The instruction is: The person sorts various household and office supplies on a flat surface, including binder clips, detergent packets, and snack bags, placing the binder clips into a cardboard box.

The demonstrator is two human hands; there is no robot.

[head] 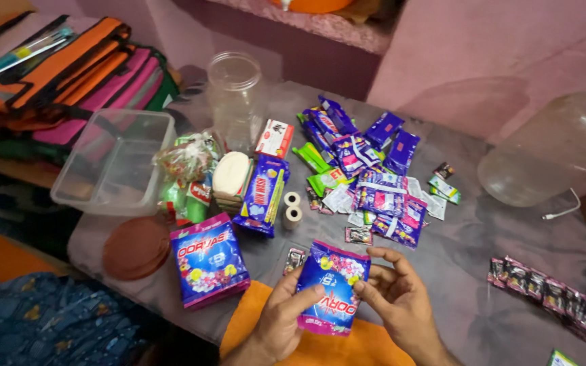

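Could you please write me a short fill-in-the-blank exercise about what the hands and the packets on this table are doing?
1. Both hands, the left hand and the right hand, hold one blue and pink ____.
2. A second packet of the same kind lies on the table to the ____ of the held one.
3. The clear plastic box at the table's left is ____ inside.
4. The two small white rolls stand ____ each other.

Missing words: packet; left; empty; beside

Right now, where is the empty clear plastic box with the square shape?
In the head view, the clear plastic box sits at the table's left edge, in front of the stacked bags, left of the round clear jar and behind the brown lids.
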